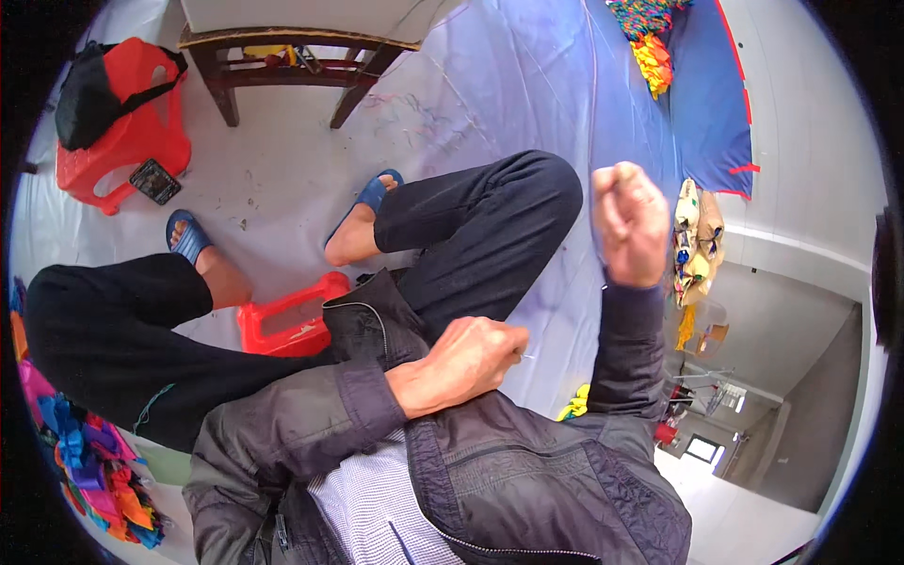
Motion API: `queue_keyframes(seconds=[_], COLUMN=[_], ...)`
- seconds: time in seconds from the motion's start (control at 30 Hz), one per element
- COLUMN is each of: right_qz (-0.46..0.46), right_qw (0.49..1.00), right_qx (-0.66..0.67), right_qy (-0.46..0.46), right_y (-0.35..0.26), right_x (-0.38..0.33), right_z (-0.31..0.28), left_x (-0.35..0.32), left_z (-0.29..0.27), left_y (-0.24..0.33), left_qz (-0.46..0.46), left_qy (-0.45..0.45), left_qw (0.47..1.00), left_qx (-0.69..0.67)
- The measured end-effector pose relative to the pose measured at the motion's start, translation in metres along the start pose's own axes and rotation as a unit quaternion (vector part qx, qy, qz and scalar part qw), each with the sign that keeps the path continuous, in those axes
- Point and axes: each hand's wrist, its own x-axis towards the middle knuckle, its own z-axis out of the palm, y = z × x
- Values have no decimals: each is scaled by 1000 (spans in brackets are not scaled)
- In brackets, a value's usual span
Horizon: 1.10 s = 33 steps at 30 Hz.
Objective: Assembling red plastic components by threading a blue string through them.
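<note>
My left hand (466, 363) is held in front of my jacket, its fingers closed in a pinch. A very thin pale sliver (530, 357) shows at its fingertips, too fine to tell whether it is thread or a needle. Raised farther out to the right, beyond my knee, is my right hand (631, 221), with the fingers curled in and the thumb pressed against them. Whatever it pinches, if anything, is hidden. Both hands are well apart. A loose teal thread (153, 403) lies across my left trouser leg.
A wooden stool-like frame (292, 40) stands ahead, with tools on its lower shelf. Left is a red plastic stool (141, 122) carrying a black bag (89, 99) and a phone (154, 182). Colourful fabric pieces (99, 461) are heaped at lower left. Sacks (697, 240) sit along the right.
</note>
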Motion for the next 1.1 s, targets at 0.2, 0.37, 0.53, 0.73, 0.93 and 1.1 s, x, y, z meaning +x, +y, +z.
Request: queue_keyframes(seconds=[0.2,0.37,0.53,0.73,0.93,1.1], right_qz=[-77,-105,-122,-131,-136,-148], right_qw=[991,963,956,945,949,942], right_qx=[102,241,261,292,282,294], right_qy=[29,-62,-60,-66,-36,-61], right_y=[-62,-79,-92,-99,-123,-140], right_x=[15,25,28,41,51,59], right_z=[-67,-97,-109,-115,-136,-142], left_x=[-21,-46,-48,-53,-64,-67], left_z=[-60,-96,-107,-111,-123,-127], left_y=[11,3,-3,3,-18,-26], left_qz=[3,-77,-65,-80,-14,-50], left_qy=[156,251,299,352,314,373], left_qw=[987,965,950,933,932,912], left_qx=[24,1,-57,-3,179,165])
